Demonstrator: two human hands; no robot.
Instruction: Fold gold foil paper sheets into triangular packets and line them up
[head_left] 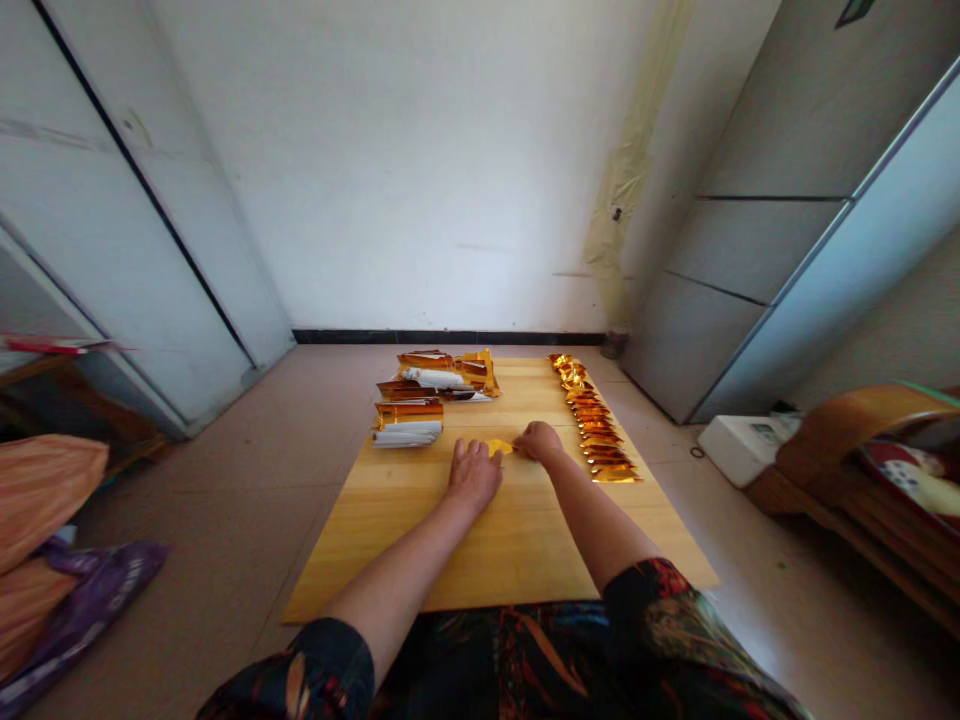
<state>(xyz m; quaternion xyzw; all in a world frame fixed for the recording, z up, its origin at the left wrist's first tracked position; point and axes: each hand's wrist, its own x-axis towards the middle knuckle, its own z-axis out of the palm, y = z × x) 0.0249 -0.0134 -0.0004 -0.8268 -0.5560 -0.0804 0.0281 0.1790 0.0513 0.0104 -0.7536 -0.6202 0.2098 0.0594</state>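
On the wooden board, a small yellow-gold foil wrapper (500,446) lies between my two hands. My left hand (475,472) rests at its left end, fingers curled down and thumb against the foil. At the other end, my right hand (538,441) is closed in a pinch on the wrapper's edge; the fingertips are partly hidden. To the right of my right hand runs a column of shiny gold foil packets (600,440), overlapping one another. Beyond my left hand lie stacks of flat gold and white wrappers (409,425), with more wrappers (439,375) behind them.
The wooden board (517,550) reaches from my lap towards the white wall (420,180). A grey fridge-like cabinet (735,230) stands at right, near a white box (742,445) and a wooden seat (862,470). Orange and purple bags (97,590) lie at left.
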